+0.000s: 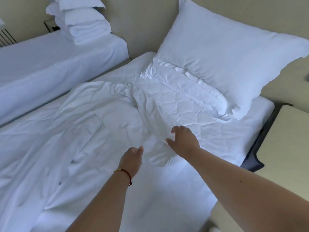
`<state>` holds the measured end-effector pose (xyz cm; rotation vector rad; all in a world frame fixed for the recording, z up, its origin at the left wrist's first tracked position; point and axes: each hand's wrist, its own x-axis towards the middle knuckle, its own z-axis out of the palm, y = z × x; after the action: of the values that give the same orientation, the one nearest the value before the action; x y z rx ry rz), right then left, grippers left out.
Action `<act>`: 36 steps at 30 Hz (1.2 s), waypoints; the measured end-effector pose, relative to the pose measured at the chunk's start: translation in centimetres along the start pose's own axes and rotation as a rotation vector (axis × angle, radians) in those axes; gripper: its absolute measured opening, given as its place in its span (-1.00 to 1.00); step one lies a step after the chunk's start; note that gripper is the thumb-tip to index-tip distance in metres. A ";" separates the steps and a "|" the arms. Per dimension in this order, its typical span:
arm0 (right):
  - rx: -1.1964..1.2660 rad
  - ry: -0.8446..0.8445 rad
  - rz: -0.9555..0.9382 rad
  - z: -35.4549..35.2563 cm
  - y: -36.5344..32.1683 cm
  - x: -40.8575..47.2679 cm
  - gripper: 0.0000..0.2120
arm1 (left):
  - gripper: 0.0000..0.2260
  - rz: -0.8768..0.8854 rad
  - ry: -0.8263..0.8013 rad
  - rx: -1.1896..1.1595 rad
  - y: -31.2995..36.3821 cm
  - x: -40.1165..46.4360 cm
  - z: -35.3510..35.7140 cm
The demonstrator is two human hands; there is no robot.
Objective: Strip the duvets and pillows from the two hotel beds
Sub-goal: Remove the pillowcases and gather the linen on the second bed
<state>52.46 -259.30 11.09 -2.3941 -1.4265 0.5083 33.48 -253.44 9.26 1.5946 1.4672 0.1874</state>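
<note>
A crumpled white duvet [93,118] lies across the near bed [175,185], with one rumpled corner pulled toward the head end. A large white pillow [234,54] leans against the headboard, and a flatter pillow [189,84] lies below it. My right hand [184,139] rests on the duvet's corner with fingers spread, nothing gripped. My left hand [132,158], with a red cord at the wrist, hovers just left of that corner, fingers loosely apart. On the far bed [50,64] a stack of pillows and folded white linen [83,22] sits at the head.
A pale bedside table [287,134] stands right of the near bed, with a dark bed frame edge [255,148] between them. A narrow gap [100,76] separates the two beds. A beige headboard wall [142,22] runs behind both.
</note>
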 end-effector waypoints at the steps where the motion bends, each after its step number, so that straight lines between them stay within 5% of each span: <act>1: -0.012 -0.003 0.036 0.6 0.4 1.5 -0.52 | -0.71 -0.022 0.008 -0.024 0.6 1.2 0.2; 6: -0.132 -0.084 0.045 3.9 1.7 7.7 -0.32 | -0.72 -0.155 0.014 -0.240 3.4 6.9 1.8; 9: -0.147 -0.147 0.007 4.7 3.0 11.1 -0.48 | -0.71 -0.298 -0.007 -0.422 5.5 10.1 3.6; 12: -0.003 -0.270 -0.022 4.1 5.6 14.5 -0.75 | -0.65 -0.431 -0.063 -0.577 7.6 13.0 6.8; 17: 0.323 -0.148 0.244 -0.8 14.1 22.0 -0.61 | -0.56 -0.369 -0.181 -0.871 17.3 18.2 12.3; 19: 0.329 -0.086 0.367 -2.6 18.6 24.9 -0.58 | -0.50 -0.266 -0.215 -0.836 21.6 20.4 14.0; 22: 0.341 0.050 0.479 -3.7 22.3 27.8 -0.66 | -0.55 -0.090 -0.035 -0.550 24.6 22.5 14.6; 25: 0.414 0.207 0.201 -4.3 19.5 29.5 -0.66 | -0.59 -0.041 0.350 -0.168 22.6 23.5 12.6; 28: 0.376 -0.388 -0.214 -3.6 14.2 29.9 -0.42 | -0.66 -0.247 0.685 -0.044 17.8 23.3 9.7; 31: 0.024 -0.916 -0.289 -1.7 13.4 30.0 -0.34 | -0.58 -0.626 0.702 -0.014 13.5 22.9 7.7; 36: -0.369 -0.986 0.025 -2.2 18.8 31.6 -0.14 | -0.44 -0.772 0.591 -0.322 10.9 22.7 6.5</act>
<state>81.99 -240.13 0.39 -2.5295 -1.9737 1.7342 51.62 -235.96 2.86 0.6488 2.2640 0.4390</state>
